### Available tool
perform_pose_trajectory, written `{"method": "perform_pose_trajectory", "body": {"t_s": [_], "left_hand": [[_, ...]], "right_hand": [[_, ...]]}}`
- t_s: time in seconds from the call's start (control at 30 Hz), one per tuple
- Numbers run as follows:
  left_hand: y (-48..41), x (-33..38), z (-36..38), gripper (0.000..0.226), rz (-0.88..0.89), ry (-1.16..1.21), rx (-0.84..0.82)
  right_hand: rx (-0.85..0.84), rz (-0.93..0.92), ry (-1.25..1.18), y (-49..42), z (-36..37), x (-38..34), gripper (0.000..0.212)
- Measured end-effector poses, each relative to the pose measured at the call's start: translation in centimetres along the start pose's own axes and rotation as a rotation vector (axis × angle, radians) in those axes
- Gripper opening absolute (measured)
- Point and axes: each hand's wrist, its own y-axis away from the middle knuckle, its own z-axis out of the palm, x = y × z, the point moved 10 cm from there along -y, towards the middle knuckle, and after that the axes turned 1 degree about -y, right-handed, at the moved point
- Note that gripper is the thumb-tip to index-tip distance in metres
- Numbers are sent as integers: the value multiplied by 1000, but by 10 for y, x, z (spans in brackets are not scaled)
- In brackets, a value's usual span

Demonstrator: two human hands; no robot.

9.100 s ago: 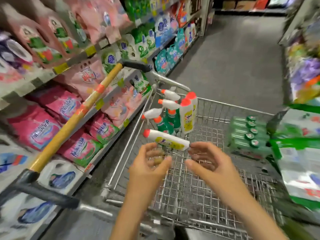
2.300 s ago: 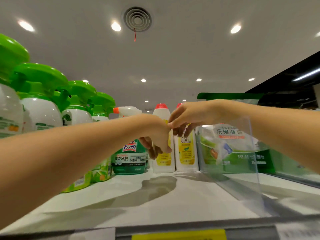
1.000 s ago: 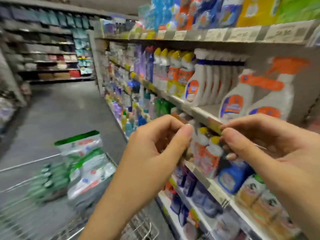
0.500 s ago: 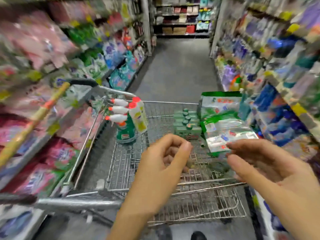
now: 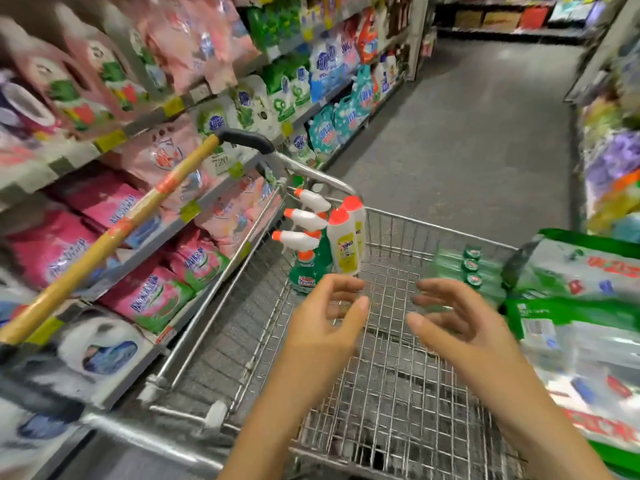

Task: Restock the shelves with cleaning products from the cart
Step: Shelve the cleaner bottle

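Above the wire cart [image 5: 433, 225], the left hand [image 5: 325, 317] and right hand [image 5: 460, 320] are held apart, with fingers loosely curled and nothing gripped. In the cart's far left corner, green spray bottles [image 5: 306, 268] are stood upright just beside white red-capped bottles [image 5: 343, 244]. Green-capped bottles [image 5: 467, 268] are laid flat towards the right, next to large green refill packs [image 5: 575, 278].

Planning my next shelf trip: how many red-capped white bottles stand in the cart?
2. Both stand in the cart's far-left corner, right of the green spray bottles: the front bottle, and the rear bottle close behind. Others may be hidden.
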Motion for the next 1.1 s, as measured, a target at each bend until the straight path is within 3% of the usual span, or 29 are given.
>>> {"method": "perform_pose_trajectory", "body": {"t_s": [0.37,0.77,0.93,1.1], "left_hand": [[-71,-65,-5,38,-59,18,157],[-155,-120,4,52,-188,-143,91],[-164,-138,2,57,-261,-118,55],[-170,-144,6,65,-311,-129,3]], "right_hand": [[-131,61,99,-127,34,72,48],[-216,93,252,-238,93,125,71],[-154,68,205,-254,94,135,58],[-131,-10,358,-262,96,136,49]]}}
